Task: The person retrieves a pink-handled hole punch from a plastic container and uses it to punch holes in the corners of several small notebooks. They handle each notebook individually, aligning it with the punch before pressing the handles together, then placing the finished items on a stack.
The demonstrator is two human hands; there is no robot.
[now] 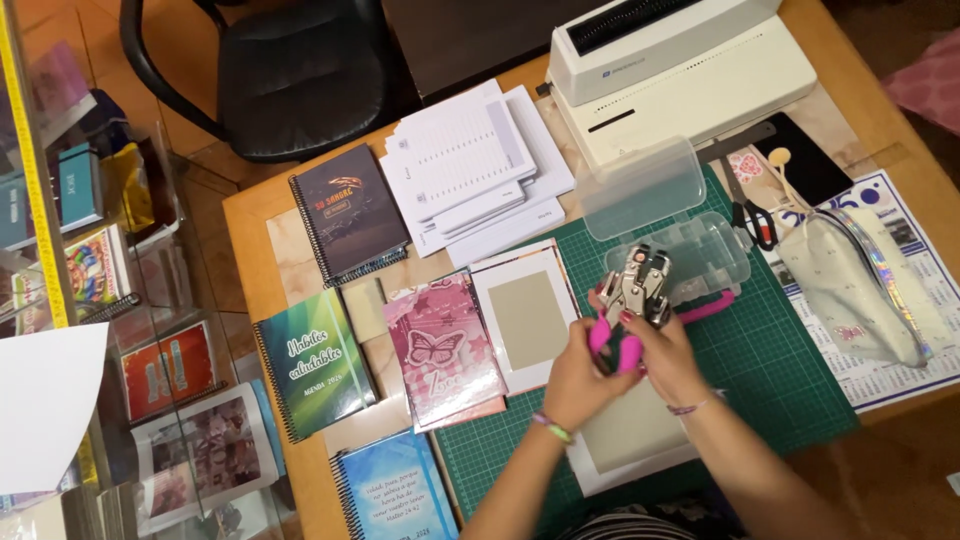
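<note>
Both my hands grip a metal punch plier tool [637, 283] with pink handles, raised over the green cutting mat [780, 350]. My left hand [578, 375] wraps the lower pink handle; my right hand [665, 352] clasps the other handle just under the metal head. Beneath my hands lies a white-framed grey board [625, 435]. A second white-framed grey board [527, 315] lies left of them, beside a pink butterfly notebook cover [442, 350].
An open clear plastic box [690, 240] sits behind the tool. A white binding machine [680, 65] stands at the back. Spiral notebooks [312, 360], a stack of printed sheets [470, 170], scissors [755, 215] and a pouch [860, 280] surround the mat. A black chair [290, 70] stands beyond the table.
</note>
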